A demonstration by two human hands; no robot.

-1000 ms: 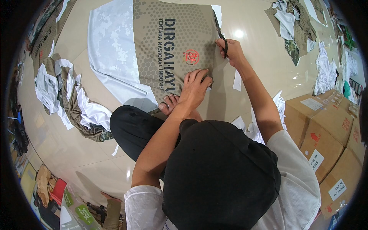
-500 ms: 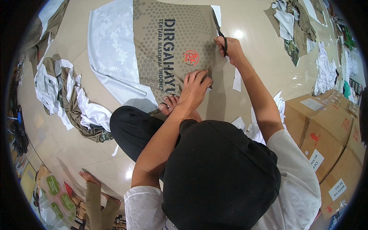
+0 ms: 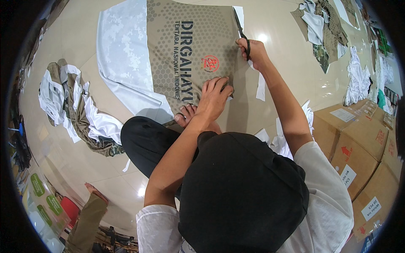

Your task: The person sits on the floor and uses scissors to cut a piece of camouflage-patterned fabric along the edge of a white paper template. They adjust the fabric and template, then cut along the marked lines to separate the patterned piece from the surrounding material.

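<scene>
A printed piece of brown fabric (image 3: 164, 46) lies flat on the floor, with a hexagon pattern, dark lettering and a small red emblem. My left hand (image 3: 214, 95) rests on its near right part, fingers spread and pressing down. Black scissors (image 3: 241, 31) are in my right hand (image 3: 255, 54), their blades along the fabric's right edge. Past that edge a white strip (image 3: 238, 12) shows at the far end. A pale grey patterned cloth (image 3: 122, 50) joins the brown fabric's left side. My bare foot (image 3: 185, 114) touches the near edge.
A heap of brown and white cloth (image 3: 95, 116) lies at left. More cut cloth (image 3: 322, 29) is at the far right, above a white pile (image 3: 358, 80). Cardboard boxes (image 3: 354, 139) stack at right. Another person's leg (image 3: 89, 219) and a clear plastic bag (image 3: 44, 206) show at lower left.
At lower left, the other person's leg and the plastic bag have shifted left. Brown and white cloth at the upper left has largely left view. My hands and the scissors barely differ.
</scene>
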